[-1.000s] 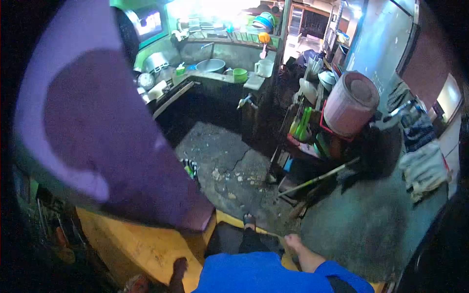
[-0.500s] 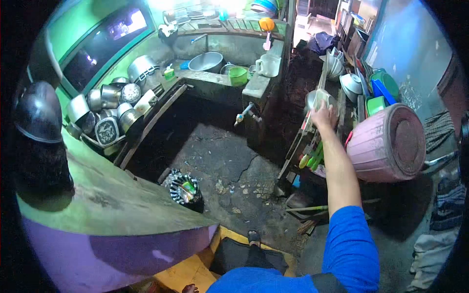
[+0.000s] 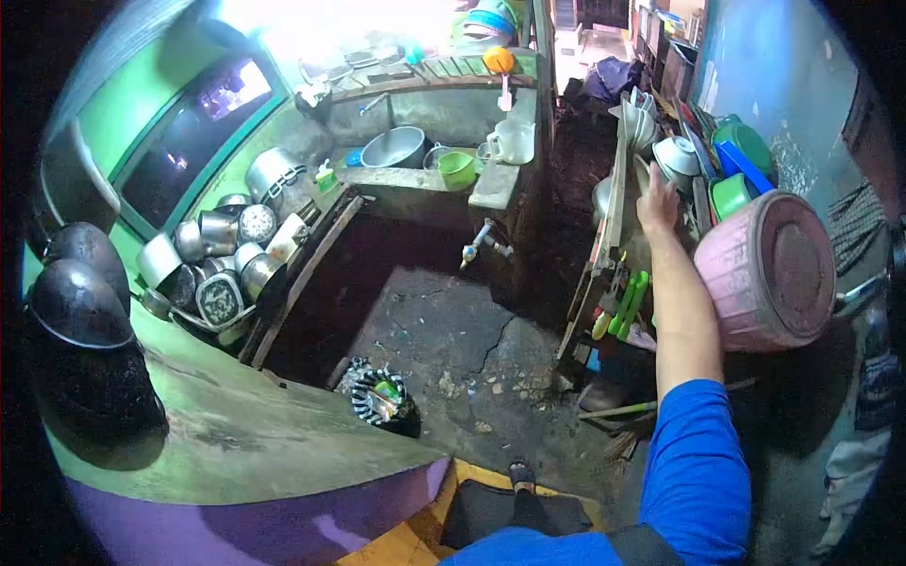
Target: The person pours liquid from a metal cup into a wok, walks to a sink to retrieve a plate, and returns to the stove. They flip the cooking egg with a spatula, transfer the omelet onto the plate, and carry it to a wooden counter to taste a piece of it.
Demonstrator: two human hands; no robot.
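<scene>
My right hand (image 3: 658, 203) reaches into the dish rack (image 3: 613, 189) on the right, its fingers drawn together at the edge of a pale item that is too small to make out. Just beyond my fingers, to the right, are stacked white bowls (image 3: 678, 156). Green spoon-like utensils (image 3: 629, 300) hang at the near end of the rack, left of my forearm. A metal bowl (image 3: 601, 196) is at the rack's left side. My left hand is out of view.
A big pink tub (image 3: 755, 269) and green basins (image 3: 741, 156) stand right of my arm. Metal pots (image 3: 219, 231) crowd the left ledge. A tap (image 3: 477, 243) juts out below the washing ledge. A striped bin (image 3: 382, 396) stands on the floor near a yellow step (image 3: 462, 472).
The view has shifted. My right hand has moved along the rack toward the stacked white bowls, away from the pale cup-like item it was at. My left hand has left the bottom edge.
</scene>
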